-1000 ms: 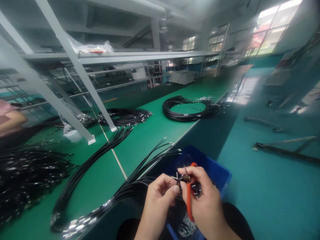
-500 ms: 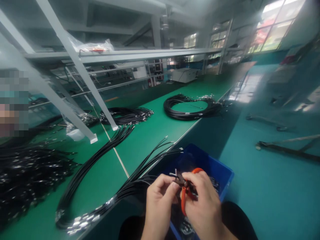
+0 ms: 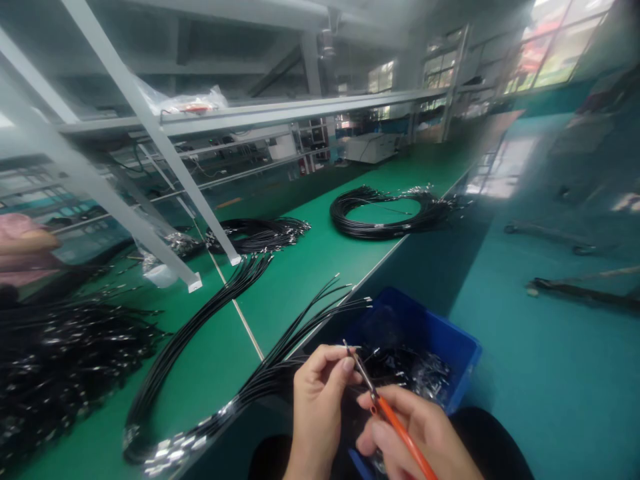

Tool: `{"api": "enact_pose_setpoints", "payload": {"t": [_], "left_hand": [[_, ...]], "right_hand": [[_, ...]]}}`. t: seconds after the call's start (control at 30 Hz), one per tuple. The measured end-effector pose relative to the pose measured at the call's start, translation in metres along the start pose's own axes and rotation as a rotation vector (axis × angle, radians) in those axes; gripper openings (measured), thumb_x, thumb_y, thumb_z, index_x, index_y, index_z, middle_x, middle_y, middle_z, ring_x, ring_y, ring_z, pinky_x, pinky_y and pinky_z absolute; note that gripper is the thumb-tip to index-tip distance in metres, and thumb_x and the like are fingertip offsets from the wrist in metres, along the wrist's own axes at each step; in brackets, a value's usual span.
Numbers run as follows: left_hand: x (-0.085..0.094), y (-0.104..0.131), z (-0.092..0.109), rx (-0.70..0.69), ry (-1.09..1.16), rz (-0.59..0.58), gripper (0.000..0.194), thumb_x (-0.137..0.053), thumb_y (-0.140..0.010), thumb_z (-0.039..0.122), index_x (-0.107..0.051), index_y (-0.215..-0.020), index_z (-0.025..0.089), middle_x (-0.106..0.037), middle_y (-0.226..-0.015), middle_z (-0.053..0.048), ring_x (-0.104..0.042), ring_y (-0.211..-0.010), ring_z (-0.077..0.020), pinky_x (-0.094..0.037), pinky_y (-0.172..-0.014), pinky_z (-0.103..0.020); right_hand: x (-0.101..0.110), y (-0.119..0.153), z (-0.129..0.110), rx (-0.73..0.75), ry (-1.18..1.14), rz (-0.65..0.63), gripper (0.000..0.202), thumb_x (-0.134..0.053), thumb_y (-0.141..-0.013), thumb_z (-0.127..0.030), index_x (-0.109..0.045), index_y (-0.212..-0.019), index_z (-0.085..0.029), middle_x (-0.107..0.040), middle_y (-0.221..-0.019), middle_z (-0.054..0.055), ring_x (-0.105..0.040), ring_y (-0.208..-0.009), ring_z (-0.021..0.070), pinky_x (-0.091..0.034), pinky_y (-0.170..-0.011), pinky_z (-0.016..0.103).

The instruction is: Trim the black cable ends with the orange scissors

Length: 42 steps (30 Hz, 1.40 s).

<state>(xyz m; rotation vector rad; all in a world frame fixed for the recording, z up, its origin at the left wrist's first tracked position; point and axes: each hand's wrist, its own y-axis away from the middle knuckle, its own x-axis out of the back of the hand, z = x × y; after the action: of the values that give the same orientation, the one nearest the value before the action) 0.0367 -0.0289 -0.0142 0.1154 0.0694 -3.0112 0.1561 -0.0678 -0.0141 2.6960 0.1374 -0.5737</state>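
Note:
My left hand [image 3: 323, 393] is closed in a pinch on a cable end, whose pale tip shows just past the fingertips. Behind that hand, a bundle of black cables [image 3: 260, 380] runs in from the green bench. In my right hand [image 3: 415, 427] is a pair of orange-handled pliers [image 3: 395, 417], turned edge-on. Their dark metal jaws reach up to my left fingertips, at the cable tip; whether they grip it I cannot tell. Below both hands stands a blue bin [image 3: 463, 363] holding dark scraps and clear plastic.
More coiled black cables [image 3: 370, 230] lie along the green bench [image 3: 300, 280]. A large heap of cables [image 3: 65, 367] fills the left side. White shelf posts [image 3: 185, 200] rise from the bench. Another person in a pink top [image 3: 25, 247] is at the far left.
The pliers have turned from flat, with both handles showing, to edge-on, and my right hand has moved down and right. My left hand keeps its pinch almost in place.

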Motion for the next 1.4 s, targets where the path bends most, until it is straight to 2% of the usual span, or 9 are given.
{"api": "enact_pose_setpoints", "payload": {"t": [0.17, 0.37, 0.5, 0.73, 0.9, 1.03, 1.2, 1.4], "left_hand": [[0.001, 0.002, -0.006, -0.053, -0.095, -0.047, 0.003, -0.065, -0.075, 0.018, -0.068, -0.073, 0.018, -0.061, -0.068, 0.001, -0.058, -0.064, -0.0134, -0.046, -0.061, -0.022], [-0.001, 0.002, -0.010, -0.123, -0.207, -0.029, 0.005, -0.064, -0.075, 0.018, -0.069, -0.074, 0.019, -0.062, -0.070, 0.000, -0.057, -0.067, -0.0155, -0.044, -0.063, -0.023], [-0.003, 0.002, -0.010, -0.149, -0.281, -0.030, 0.006, -0.063, -0.077, 0.020, -0.068, -0.075, 0.020, -0.061, -0.069, 0.000, -0.057, -0.065, -0.0155, -0.044, -0.061, -0.023], [-0.002, 0.000, -0.011, -0.166, -0.345, -0.044, 0.008, -0.061, -0.078, 0.019, -0.067, -0.073, 0.019, -0.061, -0.067, 0.000, -0.058, -0.064, -0.0154, -0.044, -0.060, -0.023], [0.001, -0.001, -0.014, -0.095, -0.260, -0.058, 0.007, -0.061, -0.078, 0.023, -0.066, -0.079, 0.018, -0.062, -0.068, 0.000, -0.058, -0.061, -0.0146, -0.047, -0.059, -0.024], [0.001, -0.001, -0.015, -0.093, -0.228, -0.033, 0.007, -0.062, -0.077, 0.024, -0.065, -0.078, 0.017, -0.061, -0.066, 0.001, -0.058, -0.058, -0.0137, -0.047, -0.058, -0.023], [-0.002, 0.000, -0.014, -0.115, -0.263, -0.054, 0.008, -0.060, -0.078, 0.023, -0.064, -0.076, 0.017, -0.059, -0.064, 0.001, -0.057, -0.058, -0.0138, -0.046, -0.056, -0.023], [-0.003, 0.000, -0.016, -0.130, -0.322, -0.057, 0.007, -0.059, -0.078, 0.021, -0.063, -0.074, 0.017, -0.061, -0.068, -0.001, -0.058, -0.062, -0.0150, -0.046, -0.059, -0.023]], "right_hand": [[-0.001, -0.005, -0.001, 0.010, 0.005, 0.000, 0.033, -0.070, -0.065, -0.036, -0.064, -0.085, -0.011, -0.066, -0.060, 0.008, -0.035, -0.030, 0.0020, -0.022, -0.033, 0.015], [-0.004, -0.007, -0.001, 0.045, 0.017, 0.091, 0.023, -0.071, -0.062, -0.026, -0.068, -0.081, -0.013, -0.066, -0.058, 0.006, -0.039, -0.028, 0.0051, -0.024, -0.029, 0.016], [-0.002, -0.008, 0.001, 0.036, 0.034, 0.106, 0.023, -0.070, -0.062, -0.023, -0.068, -0.083, -0.014, -0.065, -0.058, 0.004, -0.038, -0.026, 0.0048, -0.024, -0.029, 0.016], [0.003, -0.010, 0.000, 0.005, 0.105, 0.053, 0.023, -0.067, -0.066, -0.026, -0.064, -0.085, -0.014, -0.064, -0.056, 0.002, -0.037, -0.028, 0.0041, -0.021, -0.030, 0.016], [0.011, -0.007, -0.006, 0.011, 0.043, -0.050, 0.027, -0.067, -0.069, -0.034, -0.056, -0.083, -0.014, -0.063, -0.057, 0.002, -0.037, -0.029, 0.0030, -0.018, -0.031, 0.016], [0.016, -0.004, -0.010, -0.089, 0.096, -0.138, 0.025, -0.068, -0.068, -0.031, -0.055, -0.081, -0.013, -0.060, -0.055, 0.001, -0.034, -0.032, 0.0015, -0.016, -0.033, 0.016], [0.016, -0.008, -0.005, -0.083, 0.100, -0.127, 0.030, -0.067, -0.070, -0.036, -0.055, -0.085, -0.013, -0.062, -0.059, 0.001, -0.034, -0.032, 0.0014, -0.018, -0.034, 0.017], [0.017, -0.014, -0.003, -0.059, 0.053, -0.172, 0.038, -0.070, -0.069, -0.043, -0.052, -0.086, -0.014, -0.061, -0.056, 0.001, -0.034, -0.029, 0.0017, -0.021, -0.033, 0.016]]}}
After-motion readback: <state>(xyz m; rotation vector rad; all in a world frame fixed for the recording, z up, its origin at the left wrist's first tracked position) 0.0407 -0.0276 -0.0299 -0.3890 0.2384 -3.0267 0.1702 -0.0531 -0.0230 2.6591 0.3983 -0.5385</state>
